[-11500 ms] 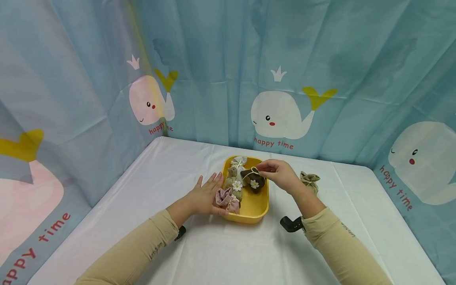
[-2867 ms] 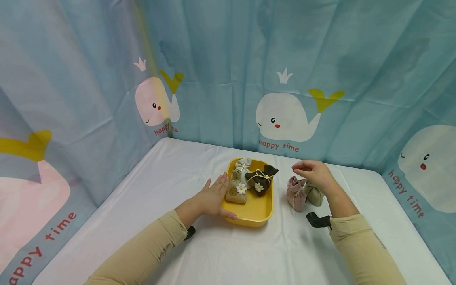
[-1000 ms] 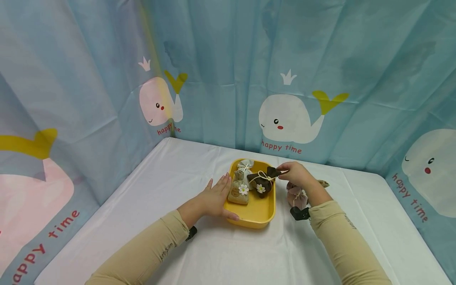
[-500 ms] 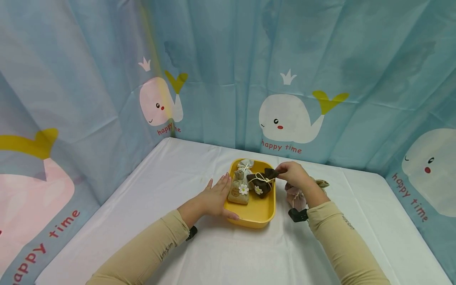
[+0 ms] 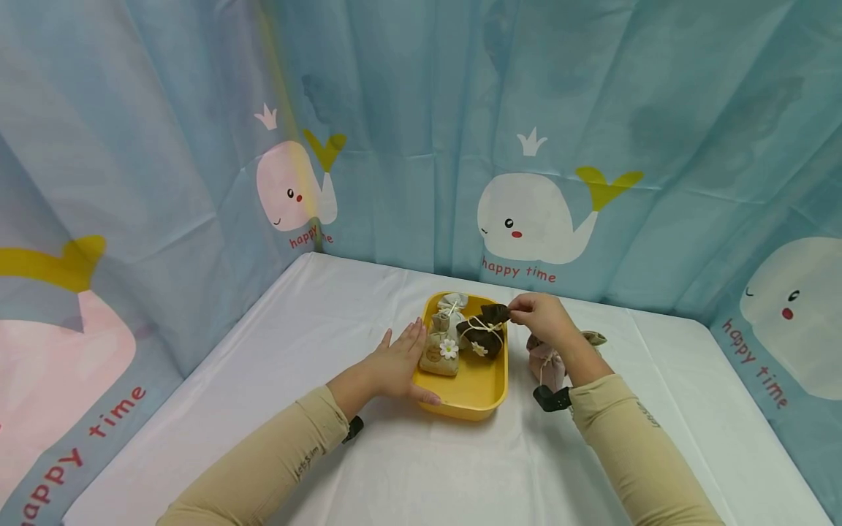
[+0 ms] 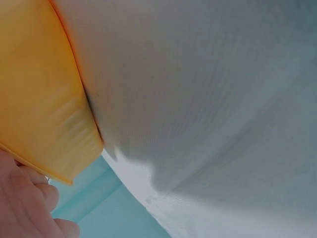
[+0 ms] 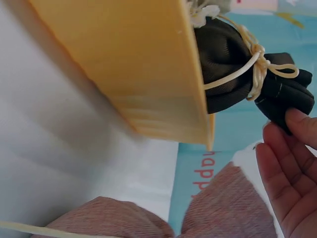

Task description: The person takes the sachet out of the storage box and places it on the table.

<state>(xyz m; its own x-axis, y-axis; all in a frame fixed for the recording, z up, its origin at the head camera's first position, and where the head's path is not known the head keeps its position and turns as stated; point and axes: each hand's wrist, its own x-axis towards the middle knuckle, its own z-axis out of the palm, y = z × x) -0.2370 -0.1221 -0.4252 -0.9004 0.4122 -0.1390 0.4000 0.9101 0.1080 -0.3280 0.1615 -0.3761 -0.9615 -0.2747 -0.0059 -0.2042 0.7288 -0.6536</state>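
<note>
A dark brown drawstring pouch (image 5: 482, 337) with a cream cord and a white flower leans at the right side of the yellow tray (image 5: 470, 394). My right hand (image 5: 546, 319) pinches its gathered top between thumb and forefinger, as the right wrist view also shows with the pouch neck (image 7: 277, 79) above the tray rim. My left hand (image 5: 388, 367) rests with straight fingers along the tray's left rim, thumb at the near corner. Beside the brown pouch in the tray lie a tan pouch (image 5: 437, 358) with a daisy and a whitish pouch (image 5: 452, 303) behind it.
Outside the tray on the right stand a pink pouch (image 5: 546, 365) and an olive pouch (image 5: 595, 337), partly hidden by my right forearm. White cloth (image 5: 421, 475) covers the table. A whale-print curtain (image 5: 395, 109) closes off the back and sides.
Earlier the pink pouch lay in the tray; now it stands outside, at the right. Since then my right hand has taken the brown pouch's top and tilted it slightly. The left hand stays put.
</note>
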